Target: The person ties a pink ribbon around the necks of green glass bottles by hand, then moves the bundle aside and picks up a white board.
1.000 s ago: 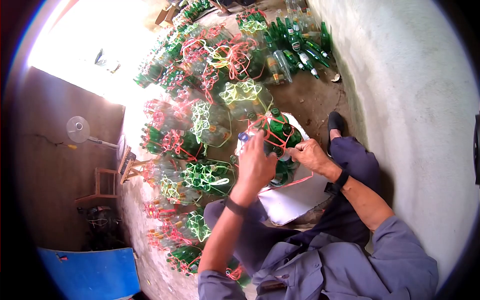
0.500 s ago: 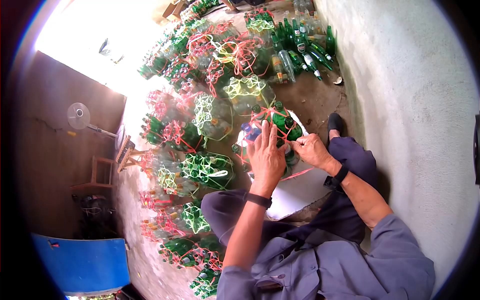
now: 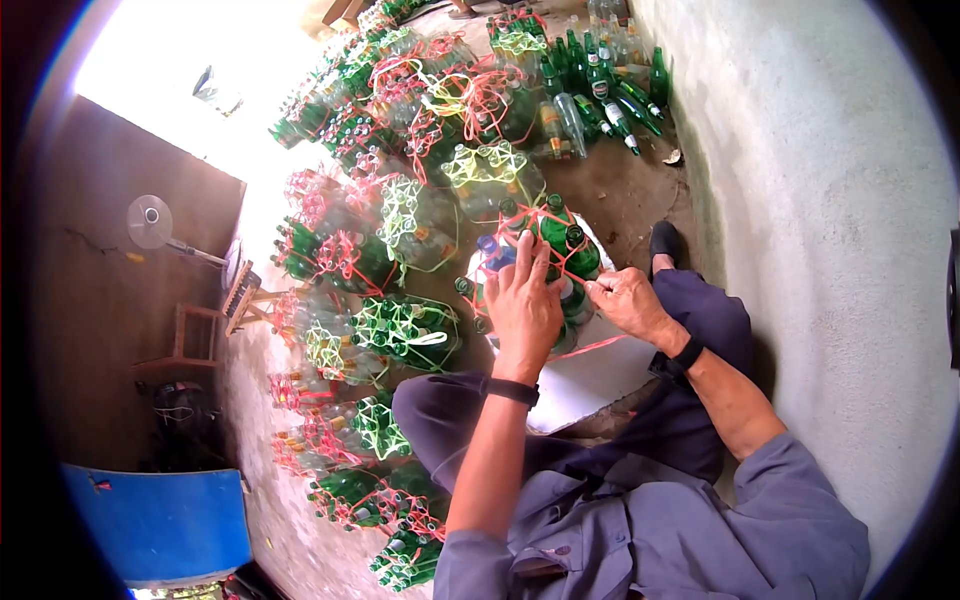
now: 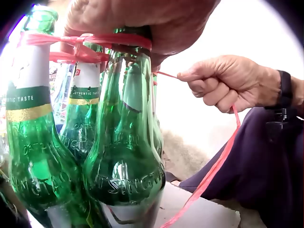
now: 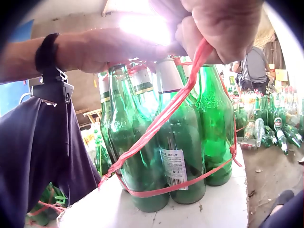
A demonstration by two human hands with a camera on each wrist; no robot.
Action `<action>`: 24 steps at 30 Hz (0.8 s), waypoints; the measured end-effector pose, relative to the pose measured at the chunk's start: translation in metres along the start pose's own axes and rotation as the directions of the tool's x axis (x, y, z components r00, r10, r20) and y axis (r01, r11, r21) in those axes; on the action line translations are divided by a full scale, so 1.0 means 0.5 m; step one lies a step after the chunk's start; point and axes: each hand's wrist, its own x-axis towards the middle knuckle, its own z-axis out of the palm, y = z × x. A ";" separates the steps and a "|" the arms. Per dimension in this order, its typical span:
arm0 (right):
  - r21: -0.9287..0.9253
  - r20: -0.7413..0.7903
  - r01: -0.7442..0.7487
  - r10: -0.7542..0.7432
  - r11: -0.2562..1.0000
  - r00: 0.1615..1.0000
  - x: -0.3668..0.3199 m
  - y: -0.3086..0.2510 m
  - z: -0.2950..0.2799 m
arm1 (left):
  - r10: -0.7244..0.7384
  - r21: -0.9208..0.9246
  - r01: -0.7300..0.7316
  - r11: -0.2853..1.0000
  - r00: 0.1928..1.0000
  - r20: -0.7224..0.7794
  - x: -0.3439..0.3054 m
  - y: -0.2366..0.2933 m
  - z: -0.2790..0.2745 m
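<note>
Head view: a pale wall [image 3: 820,220] fills the right of the frame; the floor from upper centre to lower left is crowded with bundles of bottles [image 3: 405,325] laced in red and pale green. At the centre, a white board [image 3: 590,390] carries a small cluster of upright green bottles [image 3: 583,262], with one blue-topped bottle beside them.

The left hand [image 3: 525,315] lies over the bottle necks, its index and middle fingers straight and near each other; its underside is blurred in the left wrist view, so how the other fingers sit is hard to tell. The right hand [image 3: 630,303], just right of the cluster, pinches a red cord [image 5: 156,123] between thumb and forefinger, the remaining fingers curled round its trailing length. The cord winds round the necks, and a lower band circles the bottle bodies.

The step in hand appears to be lacing the necks together; the next move calls for steady tension while the bottles stay braced upright.
</note>
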 end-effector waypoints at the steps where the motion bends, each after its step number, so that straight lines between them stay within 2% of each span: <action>1: -0.003 0.003 0.002 -0.002 1.000 1.000 0.000 -0.003 -0.002 | 0.001 -0.003 -0.001 1.000 1.000 -0.006 0.001 -0.001 0.001; 10: -0.091 0.082 -0.086 0.093 0.992 0.992 0.007 -0.052 -0.033 | -0.005 -0.024 0.004 1.000 0.998 -0.057 -0.001 -0.006 0.009; 13: -0.143 0.079 -0.027 0.038 0.989 0.996 0.020 -0.057 -0.045 | -0.007 -0.034 0.005 0.999 0.997 -0.072 -0.001 -0.005 0.008; 15: -0.279 0.097 0.079 -0.054 0.957 0.994 0.029 -0.070 -0.059 | -0.009 -0.036 0.006 0.999 0.997 -0.082 -0.002 -0.006 0.009; 18: -0.363 0.084 0.156 -0.134 0.919 0.987 0.044 -0.060 -0.063 | -0.003 -0.045 -0.002 0.999 0.995 -0.099 -0.001 -0.009 0.011; 22: -0.374 0.111 0.161 -0.128 0.913 0.985 0.065 -0.076 -0.082 | 0.016 -0.062 -0.023 0.998 0.992 -0.124 -0.001 -0.017 0.020; 24: -0.418 0.190 0.334 -0.278 0.845 0.942 0.088 -0.074 -0.093 | 0.013 -0.073 -0.022 0.997 0.992 -0.125 -0.001 -0.018 0.022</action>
